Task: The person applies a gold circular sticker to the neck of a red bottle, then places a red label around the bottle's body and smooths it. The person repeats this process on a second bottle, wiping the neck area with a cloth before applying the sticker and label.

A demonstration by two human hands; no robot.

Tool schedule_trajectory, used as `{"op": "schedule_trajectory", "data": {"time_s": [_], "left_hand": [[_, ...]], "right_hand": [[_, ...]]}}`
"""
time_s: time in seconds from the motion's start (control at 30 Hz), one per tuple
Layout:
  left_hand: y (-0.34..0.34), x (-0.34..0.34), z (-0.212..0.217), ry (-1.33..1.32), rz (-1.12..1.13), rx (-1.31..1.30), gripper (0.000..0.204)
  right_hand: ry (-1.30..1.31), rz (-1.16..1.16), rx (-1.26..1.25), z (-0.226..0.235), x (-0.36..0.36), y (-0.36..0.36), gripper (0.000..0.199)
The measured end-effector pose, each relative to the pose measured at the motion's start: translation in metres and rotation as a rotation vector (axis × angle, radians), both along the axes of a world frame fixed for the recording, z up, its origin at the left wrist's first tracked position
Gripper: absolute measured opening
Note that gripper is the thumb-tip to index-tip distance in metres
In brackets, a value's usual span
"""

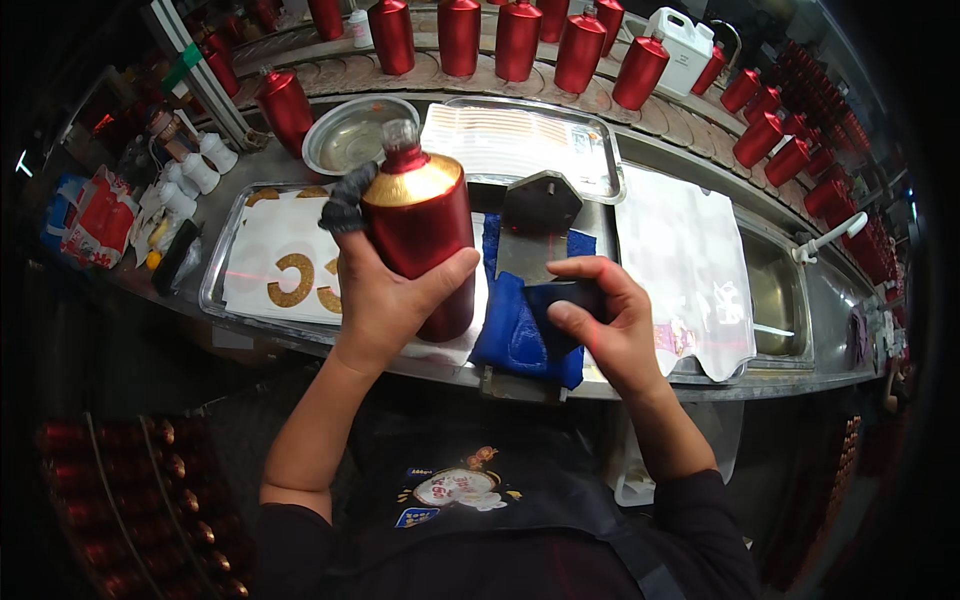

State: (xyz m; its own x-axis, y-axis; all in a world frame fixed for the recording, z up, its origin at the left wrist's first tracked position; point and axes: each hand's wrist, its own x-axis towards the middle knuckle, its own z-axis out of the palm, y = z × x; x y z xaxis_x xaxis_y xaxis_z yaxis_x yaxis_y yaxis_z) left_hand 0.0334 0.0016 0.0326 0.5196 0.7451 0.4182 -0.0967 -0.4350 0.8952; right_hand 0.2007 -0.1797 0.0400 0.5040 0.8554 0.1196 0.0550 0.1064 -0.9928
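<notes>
My left hand grips a red metallic bottle with a gold shoulder and a clear neck, tilted slightly. Black coverings sit on some of its fingers. Between the thumb and fingers of my right hand is a dark flat pad, its exact kind unclear. Just beneath the pad lies a blue cloth, draped over a metal stand with an upright, angular end plate. Left of the bottle, gold C-shaped labels lie on white sheets, partly hidden by my left hand.
A metal tray holds the label sheets. Behind are a metal bowl and another tray with a striped sheet. White sheets lie right, beside a sink. Red bottles line a curved conveyor at the back.
</notes>
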Motion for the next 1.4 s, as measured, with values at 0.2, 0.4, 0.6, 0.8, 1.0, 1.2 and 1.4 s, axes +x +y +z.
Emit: {"op": "schedule_trajectory", "data": {"time_s": [0.2,0.4,0.6,0.8,1.0,1.2,1.4], "left_hand": [[-0.029,0.061,0.008,0.224,-0.401,-0.548,0.096],[-0.031,0.091,-0.028,0.377,-0.351,-0.651,0.099],[-0.034,0.09,-0.028,0.582,-0.254,-0.277,0.102],[-0.039,0.096,-0.013,0.738,-0.105,-0.243,0.101],[-0.043,0.076,-0.021,0.532,-0.253,-0.372,0.096],[-0.023,0.07,-0.05,0.234,-0.49,-0.607,0.119],[0.031,0.064,-0.036,0.461,-0.45,-0.332,0.106]], "right_hand": [[0.029,-0.106,-0.239,-0.019,0.014,-0.047,0.033],[-0.199,-0.032,-0.342,-0.04,0.007,-0.067,0.067],[-0.213,-0.009,-0.387,-0.046,0.015,-0.058,0.068],[-0.265,0.062,-0.392,-0.043,0.013,-0.058,0.088],[-0.646,0.032,-0.228,-0.057,0.005,-0.056,0.103],[-0.837,-0.078,-0.154,-0.078,0.0,-0.051,0.098],[-0.505,0.047,-0.219,-0.052,0.02,-0.061,0.096]]}}
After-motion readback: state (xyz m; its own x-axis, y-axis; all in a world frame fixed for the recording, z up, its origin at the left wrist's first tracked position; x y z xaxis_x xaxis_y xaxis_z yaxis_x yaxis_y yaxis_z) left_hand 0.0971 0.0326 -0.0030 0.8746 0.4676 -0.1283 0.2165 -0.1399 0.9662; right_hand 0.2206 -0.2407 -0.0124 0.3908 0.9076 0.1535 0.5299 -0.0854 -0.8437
